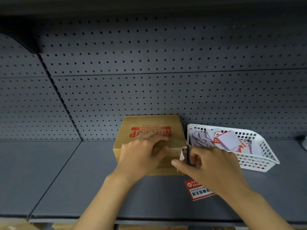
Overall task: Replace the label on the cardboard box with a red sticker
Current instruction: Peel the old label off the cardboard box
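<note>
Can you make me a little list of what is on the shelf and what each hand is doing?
place: grey shelf with a holed back wall
box: cardboard box, red print on top, standing against the back wall
left hand: left hand lies flat on the box, holding it down
right hand: right hand pinches a label at the box's right front corner, partly peeled off
basket: white basket right of the box, full of stickers
loose sticker: red sticker flat on the shelf, partly under the right wrist

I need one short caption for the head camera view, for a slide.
Left hand steadies the cardboard box while right hand peels its label.
</note>
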A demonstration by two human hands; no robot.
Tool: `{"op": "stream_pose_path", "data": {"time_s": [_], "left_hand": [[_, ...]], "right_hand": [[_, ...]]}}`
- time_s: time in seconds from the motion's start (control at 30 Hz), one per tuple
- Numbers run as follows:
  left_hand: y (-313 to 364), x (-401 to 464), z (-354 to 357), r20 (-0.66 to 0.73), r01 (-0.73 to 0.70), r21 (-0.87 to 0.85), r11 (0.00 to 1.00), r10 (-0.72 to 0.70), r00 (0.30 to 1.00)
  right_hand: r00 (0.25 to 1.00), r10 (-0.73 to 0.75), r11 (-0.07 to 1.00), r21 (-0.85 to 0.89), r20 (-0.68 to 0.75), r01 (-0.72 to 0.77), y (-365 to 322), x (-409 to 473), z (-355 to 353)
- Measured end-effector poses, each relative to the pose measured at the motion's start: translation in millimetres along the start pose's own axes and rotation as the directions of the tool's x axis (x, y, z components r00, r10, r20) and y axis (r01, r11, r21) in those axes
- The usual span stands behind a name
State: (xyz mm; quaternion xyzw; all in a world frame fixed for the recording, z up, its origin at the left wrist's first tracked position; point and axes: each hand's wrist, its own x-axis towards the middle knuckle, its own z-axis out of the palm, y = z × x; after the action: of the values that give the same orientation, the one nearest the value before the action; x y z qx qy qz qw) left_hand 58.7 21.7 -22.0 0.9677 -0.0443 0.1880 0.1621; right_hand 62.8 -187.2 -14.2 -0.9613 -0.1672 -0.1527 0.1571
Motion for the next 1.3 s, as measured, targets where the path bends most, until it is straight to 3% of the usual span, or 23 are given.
{"op": "stream_pose_path", "data": {"time_s": [0.1,0.27,0.5,0.8,1.13,1.3], "left_hand": [[13.2,0.2,5.5,-0.01,-0.036,0.163,0.986,0.038,0.999],[13.7,1.4,13.7,-0.023,-0.042,0.269,0.962,0.05,0.998],[11.5,2.3,6.8,0.042,-0.016,0.229,0.973,0.006,0.999],[14.0,1.1,4.2,0.061,-0.013,0.22,0.975,-0.001,0.998],[18.1,-0.2,3.6,0.066,0.004,0.219,0.976,-0.019,0.998],[20.0,-0.3,6.0,0.056,-0.013,0.251,0.968,-0.001,0.998]], "right_hand": [[0.999,-0.021,0.999,0.025,-0.028,0.022,0.9,-0.6,7.5],[0.998,0.028,0.976,0.215,0.048,-0.038,21.1,2.2,11.7],[0.983,-0.044,0.93,0.366,0.18,-0.025,52.5,1.5,7.9],[0.981,-0.081,0.916,0.401,0.176,0.003,74.0,-7.9,1.1],[0.973,-0.052,0.916,0.4,0.227,-0.044,74.6,-9.4,-4.8],[0.97,0.094,0.868,0.459,0.223,-0.189,52.3,12.5,-27.1]]}}
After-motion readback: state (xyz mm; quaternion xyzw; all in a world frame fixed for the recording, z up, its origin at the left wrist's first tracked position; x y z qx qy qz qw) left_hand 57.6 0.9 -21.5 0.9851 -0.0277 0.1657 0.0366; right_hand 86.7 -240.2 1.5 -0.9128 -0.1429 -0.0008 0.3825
